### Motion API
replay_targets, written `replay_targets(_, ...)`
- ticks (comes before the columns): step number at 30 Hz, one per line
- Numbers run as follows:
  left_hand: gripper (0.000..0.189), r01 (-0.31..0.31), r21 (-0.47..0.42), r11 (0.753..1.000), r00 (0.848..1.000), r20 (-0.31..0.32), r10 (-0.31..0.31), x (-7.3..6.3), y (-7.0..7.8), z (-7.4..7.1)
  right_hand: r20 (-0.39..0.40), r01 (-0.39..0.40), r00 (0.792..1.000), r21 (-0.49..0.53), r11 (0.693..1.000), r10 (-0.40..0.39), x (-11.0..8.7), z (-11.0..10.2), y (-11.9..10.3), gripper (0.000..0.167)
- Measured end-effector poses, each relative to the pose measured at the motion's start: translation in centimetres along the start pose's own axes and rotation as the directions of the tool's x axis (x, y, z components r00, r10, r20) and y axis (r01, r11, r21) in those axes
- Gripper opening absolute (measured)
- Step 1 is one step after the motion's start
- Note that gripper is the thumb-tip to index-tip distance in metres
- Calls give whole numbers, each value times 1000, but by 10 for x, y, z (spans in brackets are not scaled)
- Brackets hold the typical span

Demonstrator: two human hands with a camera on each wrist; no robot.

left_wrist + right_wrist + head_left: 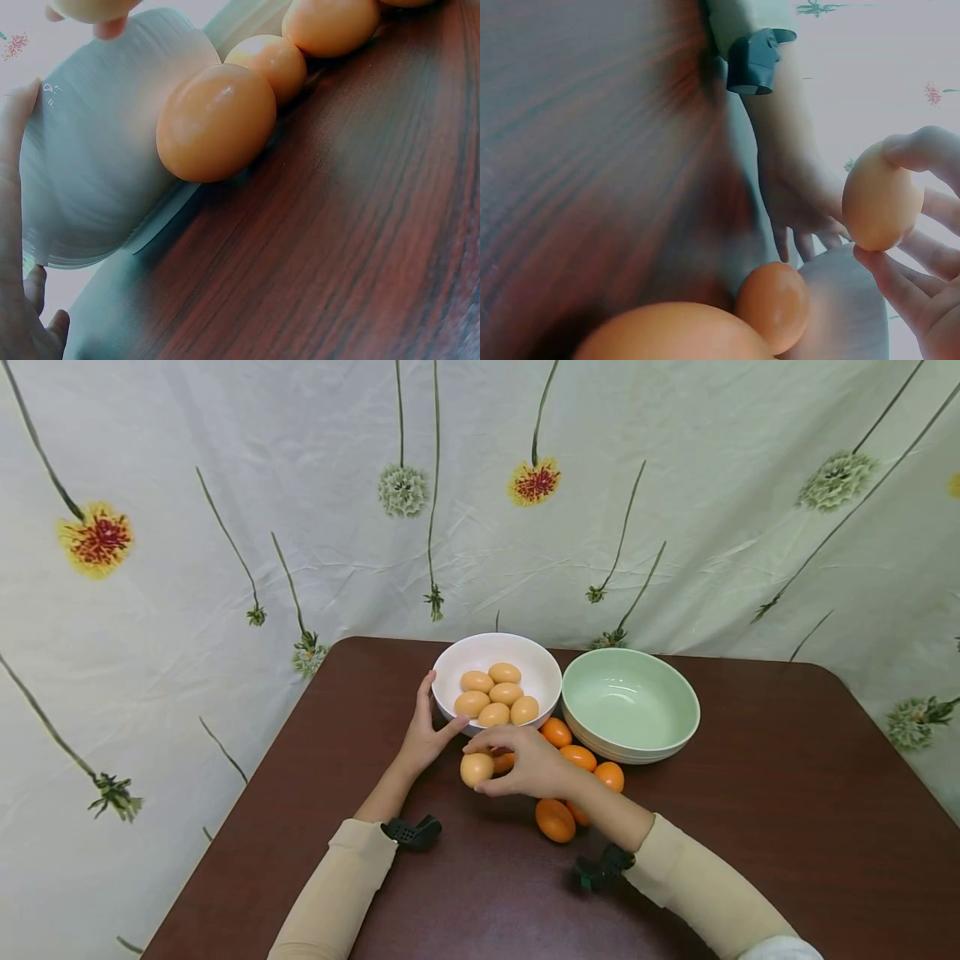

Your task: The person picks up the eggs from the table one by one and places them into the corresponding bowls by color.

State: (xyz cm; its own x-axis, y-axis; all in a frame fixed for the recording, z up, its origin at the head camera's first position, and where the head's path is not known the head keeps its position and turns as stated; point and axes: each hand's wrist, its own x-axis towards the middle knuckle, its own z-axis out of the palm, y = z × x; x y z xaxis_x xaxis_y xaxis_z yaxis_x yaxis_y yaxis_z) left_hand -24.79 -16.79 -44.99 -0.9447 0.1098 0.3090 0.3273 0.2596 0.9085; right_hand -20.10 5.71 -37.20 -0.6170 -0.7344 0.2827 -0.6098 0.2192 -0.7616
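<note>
My right hand [525,764] pinches a light tan egg [476,769] between thumb and fingers, in front of the white bowl [542,670]. In the right wrist view the held egg [881,199] is clear of the table. My left hand [426,737] rests against the left front of that bowl, thumb near the rim and fingers spread along the outer side. Several light tan eggs [506,694] lie inside the bowl. Darker orange eggs [555,821] lie on the table under and beside my right forearm; one brown-orange egg [217,124] sits close by the bowl's wall in the left wrist view.
A pale green bowl [626,702] stands right of the white one, with orange eggs along its front left. The dark brown table [787,793] ends at a curtain [337,485] with a flower print. Black wrist cameras [412,832] are on both wrists.
</note>
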Motion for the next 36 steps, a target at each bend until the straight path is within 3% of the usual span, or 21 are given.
replay_targets(7, 92, 24, -17, 1000, 999, 23, -23, 0, 5, -1, -25, 24, 999, 4, 1000, -24, 6, -7, -1, 41)
replay_targets(14, 90, 35, -34, 999, 999, 35, -34, -7, 39, -3, -43, 10, 999, 58, 998, -7, 11, -14, 0, 40)
replay_targets(20, 91, 37, -41, 998, 999, 37, -35, -8, 42, -3, -71, -48, 996, 104, 993, 55, 17, -26, -1, 41)
replay_targets(36, 89, 50, -19, 999, 998, 32, -50, -7, 42, -3, -158, -143, 976, 66, 987, 152, 29, -51, 14, 43)
